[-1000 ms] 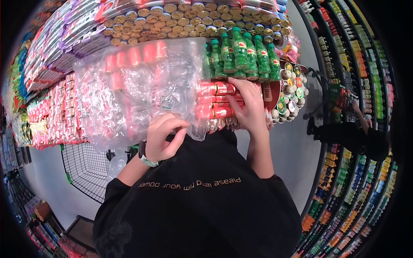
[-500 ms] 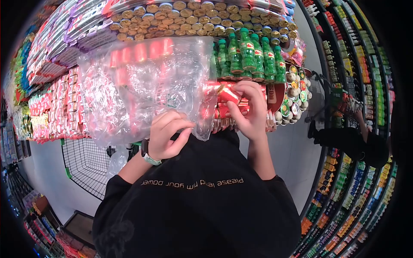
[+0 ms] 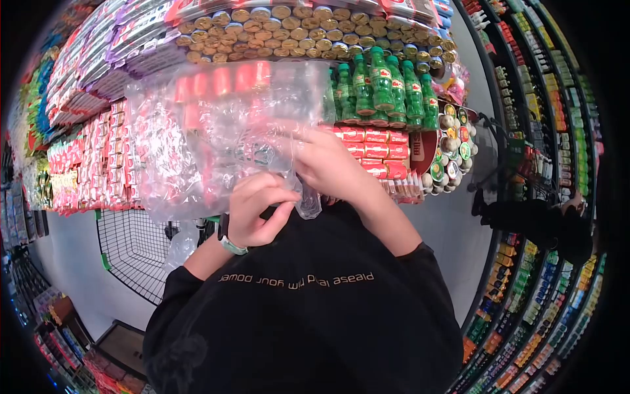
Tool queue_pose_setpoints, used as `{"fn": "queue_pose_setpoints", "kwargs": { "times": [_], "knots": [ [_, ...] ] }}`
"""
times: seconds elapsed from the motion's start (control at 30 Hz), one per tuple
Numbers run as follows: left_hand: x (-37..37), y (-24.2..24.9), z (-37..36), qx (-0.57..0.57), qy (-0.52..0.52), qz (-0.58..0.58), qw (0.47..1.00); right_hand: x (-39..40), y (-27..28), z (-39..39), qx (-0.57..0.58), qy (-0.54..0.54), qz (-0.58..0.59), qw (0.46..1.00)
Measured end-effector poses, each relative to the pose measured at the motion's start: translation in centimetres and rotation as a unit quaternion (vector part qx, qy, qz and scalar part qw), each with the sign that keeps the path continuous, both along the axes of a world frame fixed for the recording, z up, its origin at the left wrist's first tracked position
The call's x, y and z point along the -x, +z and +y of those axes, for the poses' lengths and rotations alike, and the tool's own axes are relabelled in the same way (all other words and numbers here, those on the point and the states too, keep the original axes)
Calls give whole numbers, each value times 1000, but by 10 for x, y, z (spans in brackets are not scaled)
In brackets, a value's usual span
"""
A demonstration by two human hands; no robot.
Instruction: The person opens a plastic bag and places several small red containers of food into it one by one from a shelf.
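Observation:
My left hand [image 3: 259, 207], with a watch at the wrist, pinches the edge of a large clear plastic bag [image 3: 230, 111]. The bag lies over the display, and red packages show through it. My right hand [image 3: 321, 157] reaches into or behind the bag from the right; its fingers are blurred by the plastic, so what they hold is hidden. To the right of that hand are rows of small red cans [image 3: 377, 151]. Green bottles [image 3: 382, 85] stand upright behind the cans.
Gold-topped cans [image 3: 282, 29] line the back. A wire shopping cart [image 3: 131, 243] stands at lower left. Round-lidded containers [image 3: 453, 148] sit at the display's right end. Across the aisle, a person in black [image 3: 545, 223] is beside long shelves [image 3: 551, 295].
My right hand has moved left from the red cans to the bag, and the red can it held is out of sight. My left hand stays at the bag's edge.

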State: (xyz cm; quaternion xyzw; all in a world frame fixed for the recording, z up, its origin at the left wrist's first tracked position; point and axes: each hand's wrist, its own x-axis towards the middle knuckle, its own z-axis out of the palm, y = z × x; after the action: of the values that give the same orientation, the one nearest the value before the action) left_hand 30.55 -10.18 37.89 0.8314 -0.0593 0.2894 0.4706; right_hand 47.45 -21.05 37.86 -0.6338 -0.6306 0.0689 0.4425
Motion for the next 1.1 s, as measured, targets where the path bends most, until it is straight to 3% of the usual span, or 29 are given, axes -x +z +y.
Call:
{"fn": "queue_pose_setpoints", "kwargs": {
  "times": [0.07, 0.23, 0.33, 0.4, 0.43, 0.5, 0.6, 0.67, 1.1],
  "knots": [
    [-2, 0, -1, 4, -12, -2, 1000, -1, 1, 12, 60, 26, 3, 998],
    [-5, 1, -1, 2, -12, -15, 1000, 6, -47, 73, 44, 16, 123, 991],
    [-6, 4, -1, -19, -15, -19, 1000, 20, -56, 112, 20, 41, 314, 948],
    [-6, 4, 2, -28, -9, -18, 999, 21, -50, 118, 4, 26, 268, 963],
    [-4, 3, 2, -26, -2, -14, 1000, 21, -44, 117, 8, -9, 132, 991],
    [-4, 2, 3, -22, 3, -10, 1000, 22, -41, 118, 0, -50, -12, 999],
    [-6, 2, 3, -14, -4, -10, 1000, 22, -54, 121, -43, -60, -116, 990],
    [-7, 1, 3, -7, -6, -10, 1000, 17, -63, 117, -75, -55, -294, 951],
    [-12, -3, 0, -5, -15, -18, 1000, 18, -58, 108, -70, -61, -331, 939]
  ]
}}
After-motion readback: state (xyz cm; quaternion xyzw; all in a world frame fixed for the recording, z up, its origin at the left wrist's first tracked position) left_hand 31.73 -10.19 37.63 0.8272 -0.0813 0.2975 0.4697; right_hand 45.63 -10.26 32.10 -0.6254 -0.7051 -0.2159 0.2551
